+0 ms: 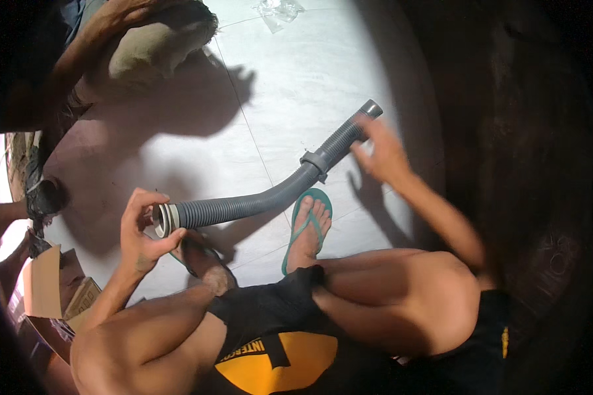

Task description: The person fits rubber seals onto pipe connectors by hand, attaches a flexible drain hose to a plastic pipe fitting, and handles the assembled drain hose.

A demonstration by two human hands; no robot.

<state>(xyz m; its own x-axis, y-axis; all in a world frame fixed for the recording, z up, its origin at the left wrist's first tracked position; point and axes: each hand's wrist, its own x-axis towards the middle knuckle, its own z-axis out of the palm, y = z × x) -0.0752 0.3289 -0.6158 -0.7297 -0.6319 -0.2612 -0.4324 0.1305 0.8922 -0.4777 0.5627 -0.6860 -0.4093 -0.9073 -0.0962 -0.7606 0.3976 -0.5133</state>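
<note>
A pale floor, marked off by thin dark seams like large tiles, fills the middle and takes a strong white light toward twelve o'clock. From one to four o'clock a curved edge of light gives way to a deep brown dark area (floor or wall, I cannot tell). Toward ten, broad shadows tint the floor mauve; at nine, a whitish glow shows at the rim.

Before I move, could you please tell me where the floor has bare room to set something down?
The pale floor between the grey hose and the clear plastic wrapper at the top looks bare. It is crowded around the cardboard box at lower left, and where the hose passes the green sandal.
</note>
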